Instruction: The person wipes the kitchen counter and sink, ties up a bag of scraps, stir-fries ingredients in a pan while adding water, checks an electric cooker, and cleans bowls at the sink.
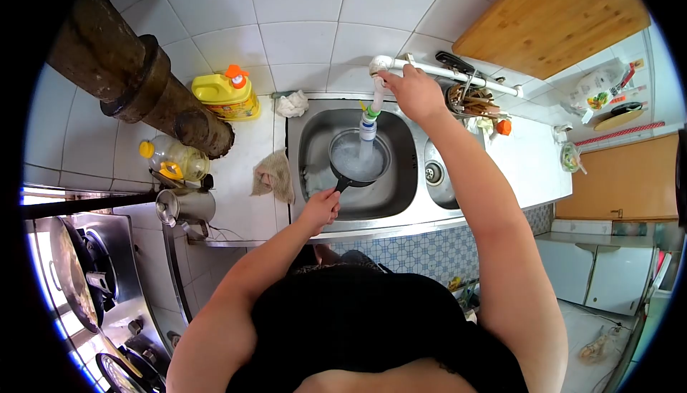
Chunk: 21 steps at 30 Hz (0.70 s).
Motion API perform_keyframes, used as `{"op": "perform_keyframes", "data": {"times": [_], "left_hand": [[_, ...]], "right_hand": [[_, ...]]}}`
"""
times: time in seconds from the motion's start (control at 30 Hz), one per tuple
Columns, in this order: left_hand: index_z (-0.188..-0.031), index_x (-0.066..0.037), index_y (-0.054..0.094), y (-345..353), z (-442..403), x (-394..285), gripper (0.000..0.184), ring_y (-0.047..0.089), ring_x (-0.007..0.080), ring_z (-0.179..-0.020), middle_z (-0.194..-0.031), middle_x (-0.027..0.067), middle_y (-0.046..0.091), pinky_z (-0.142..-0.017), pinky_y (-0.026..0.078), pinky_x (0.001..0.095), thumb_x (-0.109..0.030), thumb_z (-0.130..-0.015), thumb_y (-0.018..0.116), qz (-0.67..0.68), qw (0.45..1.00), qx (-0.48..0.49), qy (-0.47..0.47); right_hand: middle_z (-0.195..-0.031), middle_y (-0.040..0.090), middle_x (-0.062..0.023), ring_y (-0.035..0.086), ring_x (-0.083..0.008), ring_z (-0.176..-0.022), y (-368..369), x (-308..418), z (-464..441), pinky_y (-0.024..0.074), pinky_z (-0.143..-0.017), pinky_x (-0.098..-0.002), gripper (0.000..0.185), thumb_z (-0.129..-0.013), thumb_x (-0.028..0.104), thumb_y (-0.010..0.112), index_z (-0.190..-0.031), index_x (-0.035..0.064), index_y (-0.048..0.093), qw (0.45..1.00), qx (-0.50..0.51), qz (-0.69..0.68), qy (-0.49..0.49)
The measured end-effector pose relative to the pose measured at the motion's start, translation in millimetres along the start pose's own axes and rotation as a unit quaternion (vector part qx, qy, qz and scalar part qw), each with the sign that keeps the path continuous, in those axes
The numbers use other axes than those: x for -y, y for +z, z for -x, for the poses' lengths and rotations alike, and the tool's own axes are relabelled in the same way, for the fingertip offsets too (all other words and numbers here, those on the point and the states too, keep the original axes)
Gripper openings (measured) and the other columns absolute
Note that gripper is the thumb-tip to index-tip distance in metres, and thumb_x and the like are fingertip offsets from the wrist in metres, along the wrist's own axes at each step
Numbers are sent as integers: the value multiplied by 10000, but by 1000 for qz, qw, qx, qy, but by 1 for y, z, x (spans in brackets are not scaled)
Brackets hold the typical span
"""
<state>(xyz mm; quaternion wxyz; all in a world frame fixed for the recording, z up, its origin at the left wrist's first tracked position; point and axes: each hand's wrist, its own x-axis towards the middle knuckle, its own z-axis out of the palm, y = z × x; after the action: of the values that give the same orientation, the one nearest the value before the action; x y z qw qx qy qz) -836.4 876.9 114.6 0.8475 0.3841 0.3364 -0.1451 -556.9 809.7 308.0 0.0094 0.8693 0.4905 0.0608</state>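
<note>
My left hand (320, 207) is closed around the black handle of a small saucepan (346, 157), which I hold inside the larger steel basin of the sink (411, 185). Water runs into the pan from the tap's nozzle (368, 128), and the water in it looks whitish and frothy. Up at the wall, my right hand (415, 91) reaches to the white tap pipe (378, 81). Its fingers are bent at the pipe joint, seemingly on the tap's handle, though the exact grip is hard to see.
Left of the sink are a beige cloth (273, 176), a white rag (292, 104), a yellow detergent jug (226, 96), an oil bottle (175, 158) and a metal pot (187, 207). A utensil holder (472, 98) stands at right, below a wooden board (551, 17). A stove (118, 264) is far left.
</note>
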Motion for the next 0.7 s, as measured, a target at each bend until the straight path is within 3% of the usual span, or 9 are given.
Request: {"op": "perform_keyframes", "data": {"times": [0.07,0.17,0.27,0.47,0.5,0.53,0.6,0.7], "left_hand": [[-1110,-121,499,-2,-1,4,176,378,65,-507,-672,-22,445,-423,272,221,-252,-994,512,-4,1000,1,6],[-1128,-113,505,-4,2,10,194,374,67,-506,-666,-21,442,-422,274,221,-252,-994,512,-9,1000,0,16],[-1109,-105,517,-4,10,11,181,371,68,-505,-669,-19,442,-422,276,219,-246,-995,511,0,1000,-20,16],[-1168,-89,530,-28,49,20,214,373,67,-517,-689,-19,435,-427,278,210,-216,-999,497,-7,998,-10,54],[-1189,-86,527,-32,62,18,229,373,67,-520,-690,-20,433,-428,278,208,-211,-999,494,0,998,-7,63],[-1220,-82,519,-33,78,13,254,371,66,-522,-688,-21,428,-431,279,207,-205,-1001,488,1,998,-17,57],[-1284,-76,502,-36,116,1,305,368,65,-525,-684,-23,418,-437,282,203,-195,-1004,475,6,998,-42,47],[-1286,-62,503,-35,184,-21,300,350,61,-515,-664,-28,410,-438,292,210,-176,-1014,444,1,996,-66,65]], "right_hand": [[-949,615,-124,643,-315,-910,-2,4,-1,541,-773,-423,289,-930,193,523,-1200,221,619,1000,5,0,4],[-957,666,-168,661,-332,-909,-3,18,-10,544,-771,-438,286,-944,199,473,-1189,170,617,992,95,-35,76],[-979,683,-194,668,-345,-906,18,23,-24,538,-785,-457,306,-942,205,437,-1180,125,612,987,71,-87,116],[-1091,656,-205,632,-368,-1002,6,17,-19,493,-860,-493,463,-942,339,472,-1346,114,501,972,65,-150,165],[-1131,639,-218,613,-371,-1047,6,14,-15,476,-888,-488,561,-924,416,505,-1394,113,451,972,41,-145,179],[-1020,676,-195,642,-367,-967,3,17,-11,495,-832,-480,591,-904,439,538,-1390,113,455,974,-21,-127,186],[-837,684,-161,660,-354,-818,-19,26,-2,504,-728,-462,571,-902,419,569,-1374,109,477,950,-24,-221,220],[-653,606,-122,592,-287,-591,-17,46,15,473,-591,-390,443,-901,327,614,-1278,97,577,922,-136,-316,175]]}}
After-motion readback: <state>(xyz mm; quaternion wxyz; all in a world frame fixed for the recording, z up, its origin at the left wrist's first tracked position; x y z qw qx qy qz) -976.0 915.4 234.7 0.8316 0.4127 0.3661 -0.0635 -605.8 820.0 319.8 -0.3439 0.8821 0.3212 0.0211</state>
